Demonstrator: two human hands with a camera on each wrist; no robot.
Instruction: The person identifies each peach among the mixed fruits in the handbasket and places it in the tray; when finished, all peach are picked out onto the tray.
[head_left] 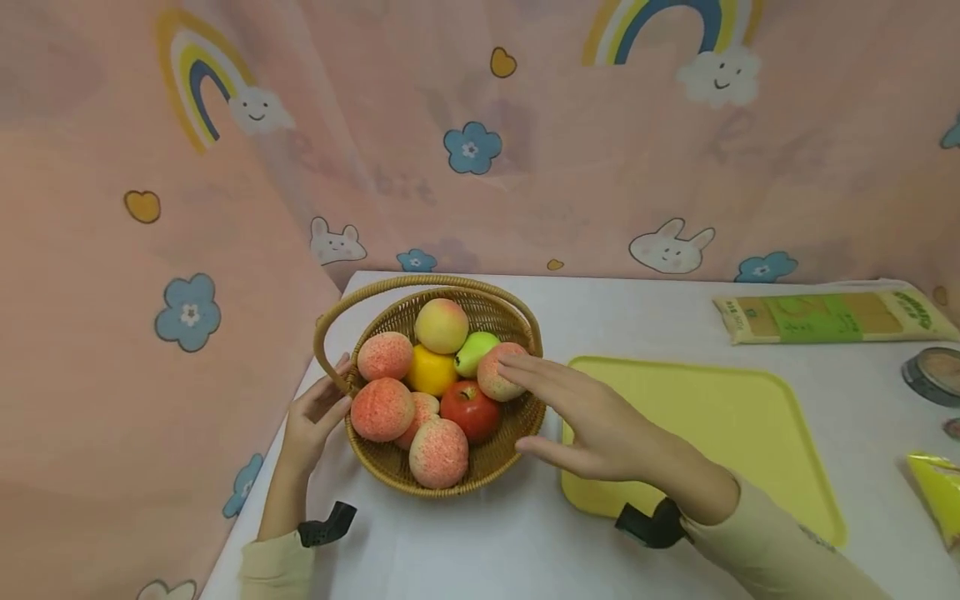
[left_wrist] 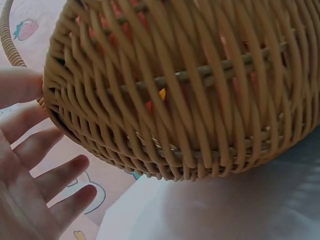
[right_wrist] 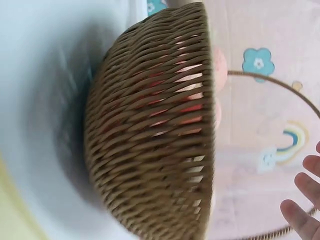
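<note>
A round wicker basket with an arched handle stands on the white table. It holds several speckled pink peaches, a red apple, a yellow fruit and a small green fruit. My left hand is at the basket's left side, touching the rim near the handle's base. In the left wrist view, its lower fingers spread loosely. My right hand reaches over the right rim with straight fingers, beside a peach; fingertip contact with that peach is unclear.
A yellow tray lies right of the basket, partly beneath my right forearm. Farther right are a green-and-tan packet, a round dark-sided tin and a yellow bag. A pink patterned cloth hangs behind the table.
</note>
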